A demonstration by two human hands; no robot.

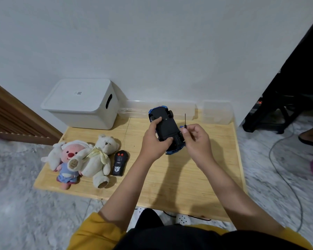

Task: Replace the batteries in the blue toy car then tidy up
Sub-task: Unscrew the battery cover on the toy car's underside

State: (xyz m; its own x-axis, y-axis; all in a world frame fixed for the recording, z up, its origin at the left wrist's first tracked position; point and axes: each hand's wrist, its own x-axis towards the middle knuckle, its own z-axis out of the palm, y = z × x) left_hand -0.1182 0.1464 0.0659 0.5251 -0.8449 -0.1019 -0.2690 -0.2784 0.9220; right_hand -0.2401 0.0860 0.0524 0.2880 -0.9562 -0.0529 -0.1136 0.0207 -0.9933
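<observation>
Overhead, a wooden table point(197, 177) meets marble floor point(16, 177), white wall point(152, 42).

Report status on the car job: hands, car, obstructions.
Left hand grips upturned blue toy car. Right hand pinches screwdriver, tip up. Nothing blocking.

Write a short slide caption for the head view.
Left hand holds the toy car upside down; right hand pinches a small screwdriver above the table.

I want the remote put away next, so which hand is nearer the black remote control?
Left. The left hand grips the upturned blue toy car just right of the black remote control; the right hand, pinching the screwdriver, is farther right, beyond the car.
</observation>
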